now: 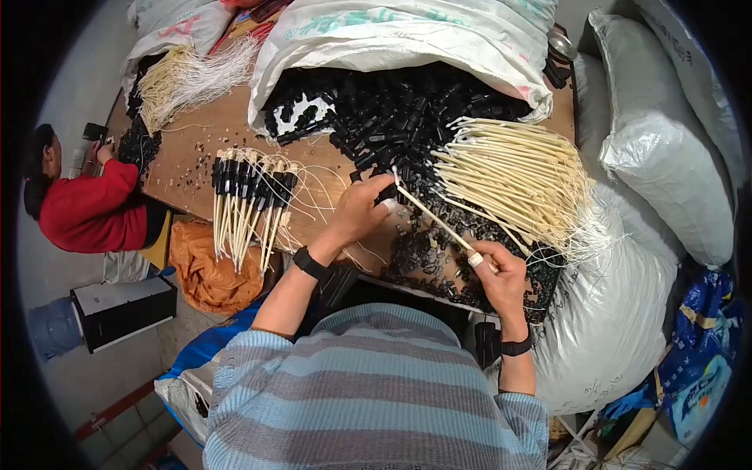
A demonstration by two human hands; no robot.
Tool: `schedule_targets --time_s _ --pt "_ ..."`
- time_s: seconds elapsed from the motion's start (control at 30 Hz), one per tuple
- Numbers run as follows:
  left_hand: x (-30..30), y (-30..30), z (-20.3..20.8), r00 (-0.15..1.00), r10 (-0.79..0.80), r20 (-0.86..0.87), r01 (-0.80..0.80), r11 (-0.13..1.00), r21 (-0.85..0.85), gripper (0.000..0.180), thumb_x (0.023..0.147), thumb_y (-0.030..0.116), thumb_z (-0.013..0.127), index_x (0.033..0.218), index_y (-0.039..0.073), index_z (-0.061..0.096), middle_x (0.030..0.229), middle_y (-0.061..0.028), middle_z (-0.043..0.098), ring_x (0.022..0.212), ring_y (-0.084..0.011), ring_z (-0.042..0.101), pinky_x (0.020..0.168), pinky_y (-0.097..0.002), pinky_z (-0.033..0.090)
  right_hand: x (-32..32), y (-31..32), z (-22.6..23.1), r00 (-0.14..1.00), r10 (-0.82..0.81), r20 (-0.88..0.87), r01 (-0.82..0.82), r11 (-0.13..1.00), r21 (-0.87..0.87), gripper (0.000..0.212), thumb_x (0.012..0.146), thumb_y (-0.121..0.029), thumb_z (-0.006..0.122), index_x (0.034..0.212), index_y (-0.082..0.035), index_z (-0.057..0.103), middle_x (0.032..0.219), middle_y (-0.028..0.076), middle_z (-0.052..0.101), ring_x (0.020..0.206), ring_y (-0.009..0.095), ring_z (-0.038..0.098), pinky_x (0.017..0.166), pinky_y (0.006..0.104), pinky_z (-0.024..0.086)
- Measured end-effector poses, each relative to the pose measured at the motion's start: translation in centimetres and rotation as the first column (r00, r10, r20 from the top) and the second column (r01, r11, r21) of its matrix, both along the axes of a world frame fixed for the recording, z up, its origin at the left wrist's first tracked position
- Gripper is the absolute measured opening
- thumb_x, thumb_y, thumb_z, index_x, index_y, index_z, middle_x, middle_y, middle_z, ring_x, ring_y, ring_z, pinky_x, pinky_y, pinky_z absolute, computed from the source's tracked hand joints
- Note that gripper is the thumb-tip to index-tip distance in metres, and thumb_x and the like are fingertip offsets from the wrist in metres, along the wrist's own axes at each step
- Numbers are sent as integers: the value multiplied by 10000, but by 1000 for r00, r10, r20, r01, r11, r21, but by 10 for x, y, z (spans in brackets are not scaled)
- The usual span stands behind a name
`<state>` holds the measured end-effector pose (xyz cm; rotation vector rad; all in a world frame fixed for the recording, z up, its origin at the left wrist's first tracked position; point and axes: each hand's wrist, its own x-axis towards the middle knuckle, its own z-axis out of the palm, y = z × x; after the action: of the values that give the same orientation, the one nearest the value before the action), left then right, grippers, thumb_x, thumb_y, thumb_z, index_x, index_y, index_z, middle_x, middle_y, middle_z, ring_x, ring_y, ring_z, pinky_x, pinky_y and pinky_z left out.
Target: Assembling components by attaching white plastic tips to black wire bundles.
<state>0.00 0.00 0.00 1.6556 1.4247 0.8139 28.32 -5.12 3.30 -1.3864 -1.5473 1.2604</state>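
A thin cream-coloured rod with a white tip slants between my two hands. My right hand is closed on its near end, with a white wrap on the thumb. At the far tip, my left hand has its index finger stretched to the rod and its thumb apart; the other fingers are curled out of sight. Beyond the hands, loose black plastic clips spill from a white woven sack. To the right lies a big bundle of similar rods with white strings.
Rods with black clips fitted lie in a row on the wooden table, strings trailing. Small black bits cover the table's near edge. Stuffed white sacks crowd the right side. A person in red works at the far left.
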Motion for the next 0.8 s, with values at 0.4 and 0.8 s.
schedule_targets --time_s 0.4,0.8 --pt "55 -34 31 885 -195 -423 384 819 425 192 734 121 658 913 132 590 721 -41 542 674 -222 616 537 -343 443 -46 20 -10 837 -58 544 -191 901 390 165 688 -90 752 767 -64 610 1005 115 652 711 267 634 596 348 494" --pt "34 -31 9 950 111 293 -16 952 -307 226 797 44 660 1022 21 668 801 -3 672 673 -81 587 611 -258 478 -71 12 -14 887 136 441 -334 849 409 137 793 -124 702 886 -46 637 733 144 622 590 302 602 534 377 463"
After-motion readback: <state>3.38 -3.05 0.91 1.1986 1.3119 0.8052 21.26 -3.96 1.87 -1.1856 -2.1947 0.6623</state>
